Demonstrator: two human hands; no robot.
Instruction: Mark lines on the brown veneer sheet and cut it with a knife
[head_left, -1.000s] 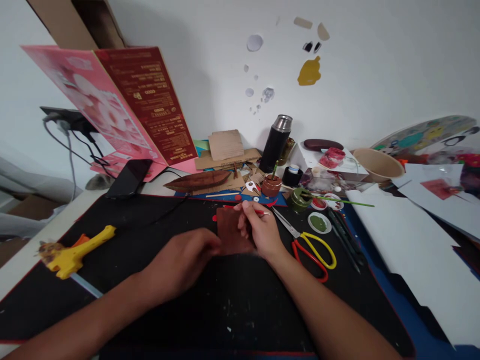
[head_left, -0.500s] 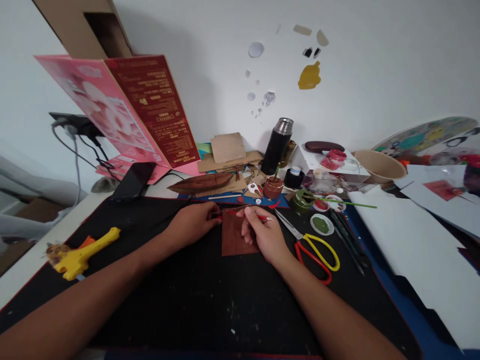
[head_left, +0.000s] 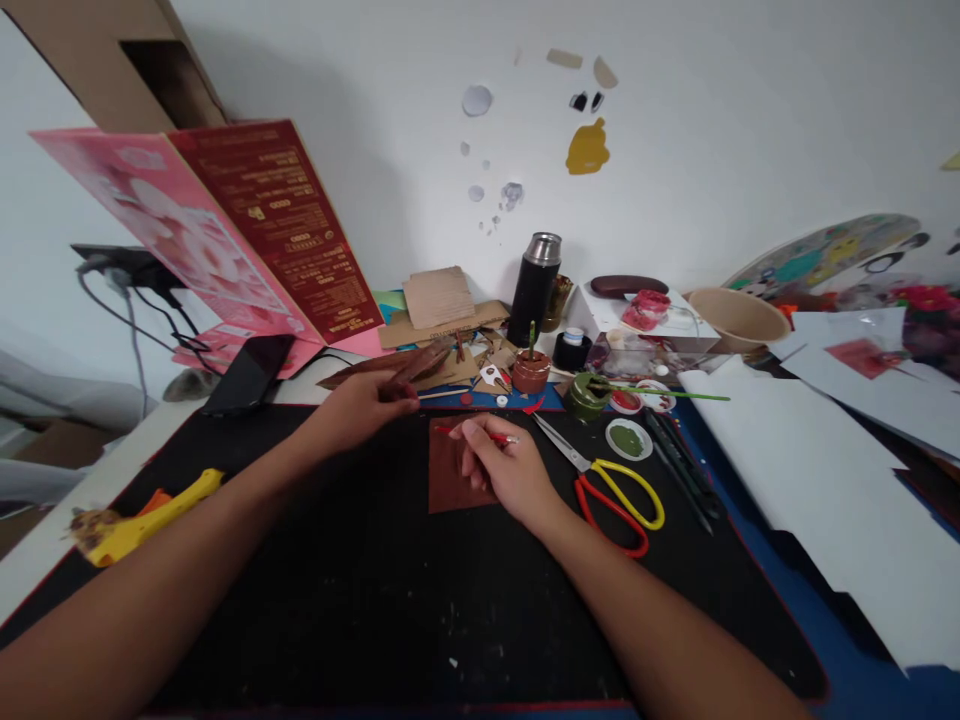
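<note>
My right hand (head_left: 510, 465) is closed around a slim red pencil (head_left: 493, 436), which lies slantwise over a square brown sheet (head_left: 448, 470) on the black mat. Part of that sheet is hidden under the fingers. To the left and farther back, my left hand (head_left: 358, 408) pinches a thin brown flat piece (head_left: 426, 362), tilted up from the fingertips. Behind it lies a long brown leaf-shaped piece (head_left: 346, 374), partly covered by the hand. Scissors (head_left: 600, 482) with one yellow and one red handle rest to the right of my right hand.
A yellow glue gun (head_left: 154, 520) lies at the left, near a black phone (head_left: 249, 374). Along the back stand a black thermos (head_left: 534, 292), a brown paint jar (head_left: 531, 374) and a green paint jar (head_left: 586, 398). Cardboard scraps (head_left: 439, 298) and a pink folded board (head_left: 225, 230) are behind.
My left hand has moved back and left from the sheet's top edge, lifting the thin brown piece. My right hand keeps the pencil over the sheet. The camera view has shifted slightly.
</note>
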